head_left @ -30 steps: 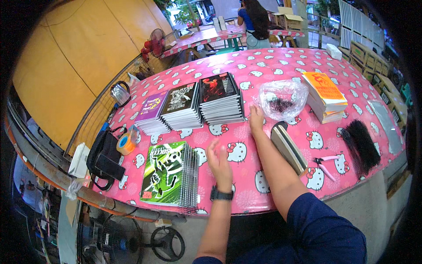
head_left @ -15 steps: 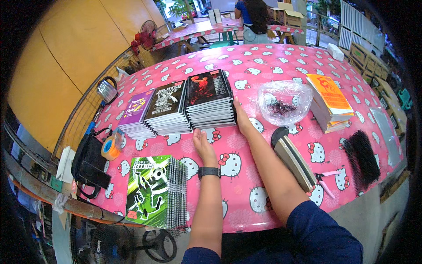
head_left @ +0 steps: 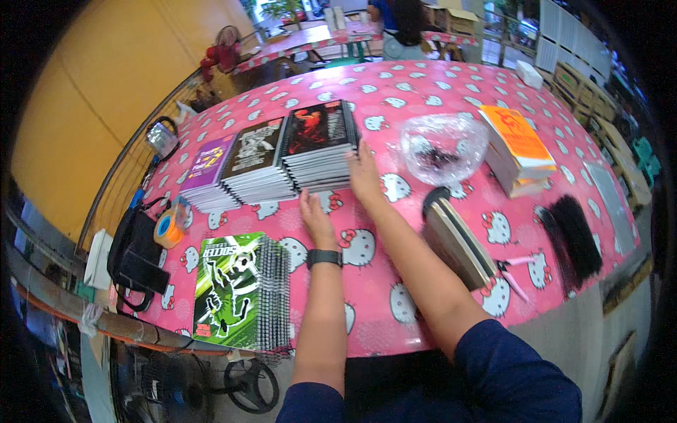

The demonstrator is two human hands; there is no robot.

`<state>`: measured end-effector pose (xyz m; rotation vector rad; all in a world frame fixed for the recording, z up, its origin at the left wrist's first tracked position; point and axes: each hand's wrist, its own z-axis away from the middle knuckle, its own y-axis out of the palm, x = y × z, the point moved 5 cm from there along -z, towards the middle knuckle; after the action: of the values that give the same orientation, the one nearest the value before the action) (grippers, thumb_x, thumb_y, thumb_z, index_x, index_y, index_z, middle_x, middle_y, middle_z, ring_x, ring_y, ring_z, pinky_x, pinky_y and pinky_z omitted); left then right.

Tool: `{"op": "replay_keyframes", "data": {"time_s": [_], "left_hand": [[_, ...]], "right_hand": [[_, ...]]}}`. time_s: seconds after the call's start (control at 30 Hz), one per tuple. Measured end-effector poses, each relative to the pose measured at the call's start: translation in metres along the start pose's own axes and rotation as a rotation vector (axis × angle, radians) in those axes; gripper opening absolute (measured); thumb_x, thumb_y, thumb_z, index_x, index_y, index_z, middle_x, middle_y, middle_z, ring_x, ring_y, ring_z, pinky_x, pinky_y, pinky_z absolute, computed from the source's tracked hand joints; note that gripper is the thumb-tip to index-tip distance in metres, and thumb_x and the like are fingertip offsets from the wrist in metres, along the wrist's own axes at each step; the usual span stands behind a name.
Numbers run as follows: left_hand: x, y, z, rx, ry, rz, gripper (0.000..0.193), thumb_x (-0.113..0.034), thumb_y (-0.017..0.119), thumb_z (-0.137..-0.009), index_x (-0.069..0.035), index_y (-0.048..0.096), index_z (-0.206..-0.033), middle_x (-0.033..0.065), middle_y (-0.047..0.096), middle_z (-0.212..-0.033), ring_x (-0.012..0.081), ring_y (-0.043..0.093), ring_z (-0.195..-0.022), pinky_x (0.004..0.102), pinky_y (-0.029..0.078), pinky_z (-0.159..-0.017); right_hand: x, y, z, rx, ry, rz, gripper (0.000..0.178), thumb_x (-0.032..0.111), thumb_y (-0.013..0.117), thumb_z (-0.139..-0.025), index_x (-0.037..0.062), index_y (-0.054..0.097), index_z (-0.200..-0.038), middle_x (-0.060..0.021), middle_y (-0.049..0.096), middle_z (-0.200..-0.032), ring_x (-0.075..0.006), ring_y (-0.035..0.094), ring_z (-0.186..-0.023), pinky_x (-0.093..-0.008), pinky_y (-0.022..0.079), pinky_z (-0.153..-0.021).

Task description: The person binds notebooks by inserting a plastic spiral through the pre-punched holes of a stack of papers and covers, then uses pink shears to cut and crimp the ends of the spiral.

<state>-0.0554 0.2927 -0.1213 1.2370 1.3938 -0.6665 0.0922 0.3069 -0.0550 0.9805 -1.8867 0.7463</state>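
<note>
Three piles of spiral notebooks stand side by side across the table: one with purple covers (head_left: 209, 161), one with dark brown covers (head_left: 255, 149), one with black-and-red covers (head_left: 315, 127). My right hand (head_left: 364, 176) is at the front right corner of the black-and-red pile, fingers stretched out along it. Just in front of that pile's lower edge is my left hand (head_left: 316, 217), fingers extended and nothing in them; whether it touches the pile I cannot tell. Nearer, left of my left forearm, sits a pile of green notebooks (head_left: 229, 292) with black coils.
Right of my arms are a clear plastic bag (head_left: 444, 149) with small dark pieces, an orange-topped stack (head_left: 518, 144), a grey-tan block (head_left: 458, 243), pink-handled pliers (head_left: 518, 271) and black coils (head_left: 575, 240). At left lie tape rolls (head_left: 169, 227) and a black bag (head_left: 134, 250).
My right hand has shifted from the black-and-red pile's right side to its front right corner. The left hand stays open near the pile's front. The whole view has shifted slightly.
</note>
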Motion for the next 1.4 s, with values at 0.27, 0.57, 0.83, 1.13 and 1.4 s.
{"op": "replay_keyframes", "data": {"time_s": [0.27, 0.57, 0.83, 1.13, 1.4], "left_hand": [[-0.034, -0.026, 0.046, 0.127, -0.053, -0.105, 0.042, -0.015, 0.053, -0.088, 0.002, 0.043, -0.125, 0.0132, 0.048, -0.124, 0.0210, 0.047, -0.112, 0.0323, 0.035, -0.097], [-0.121, -0.077, 0.221, 0.619, -0.284, -0.075, 0.022, -0.011, 0.056, -0.086, 0.002, 0.056, -0.104, 0.0082, 0.062, -0.096, 0.0165, 0.058, -0.091, 0.0295, 0.044, -0.084], [-0.170, -0.154, 0.262, 0.334, -0.147, -0.077, 0.021, -0.009, 0.060, -0.083, 0.002, 0.057, -0.101, 0.0081, 0.061, -0.093, 0.0156, 0.057, -0.089, 0.0269, 0.043, -0.081], [-0.222, -0.222, 0.249, -0.170, 0.221, -0.833, 0.046, -0.015, 0.070, -0.073, -0.002, 0.051, -0.113, 0.0074, 0.053, -0.103, 0.0171, 0.051, -0.090, 0.0282, 0.042, -0.071], [-0.221, -0.194, 0.214, -0.204, 0.228, -1.002, 0.029, -0.017, 0.072, -0.073, 0.002, 0.058, -0.089, 0.0118, 0.061, -0.075, 0.0191, 0.059, -0.066, 0.0317, 0.047, -0.061]], "right_hand": [[0.187, -0.169, 0.167, 0.753, -0.499, -0.191, 0.018, 0.014, 0.060, -0.079, 0.0016, 0.062, -0.092, -0.0113, 0.065, -0.084, -0.0272, 0.063, -0.076, -0.0365, 0.048, -0.069], [0.027, -0.397, 0.171, 0.412, -0.111, 1.099, 0.072, 0.030, 0.073, -0.062, 0.0070, 0.047, -0.125, -0.0137, 0.049, -0.126, -0.0324, 0.045, -0.115, -0.0392, 0.034, -0.097], [-0.018, -0.442, 0.149, 0.064, 0.215, 0.504, 0.051, 0.029, 0.065, -0.074, 0.0015, 0.054, -0.116, -0.0149, 0.055, -0.097, -0.0247, 0.055, -0.092, -0.0416, 0.045, -0.081], [0.094, -0.217, 0.209, 0.813, 0.341, -0.292, 0.051, 0.022, 0.064, -0.073, -0.0013, 0.045, -0.114, -0.0102, 0.054, -0.101, -0.0216, 0.054, -0.093, -0.0342, 0.043, -0.083], [0.143, -0.042, 0.235, 1.013, -0.453, 0.245, 0.044, 0.027, 0.069, -0.066, 0.0070, 0.055, -0.103, -0.0127, 0.055, -0.095, -0.0303, 0.051, -0.097, -0.0466, 0.039, -0.085]]}}
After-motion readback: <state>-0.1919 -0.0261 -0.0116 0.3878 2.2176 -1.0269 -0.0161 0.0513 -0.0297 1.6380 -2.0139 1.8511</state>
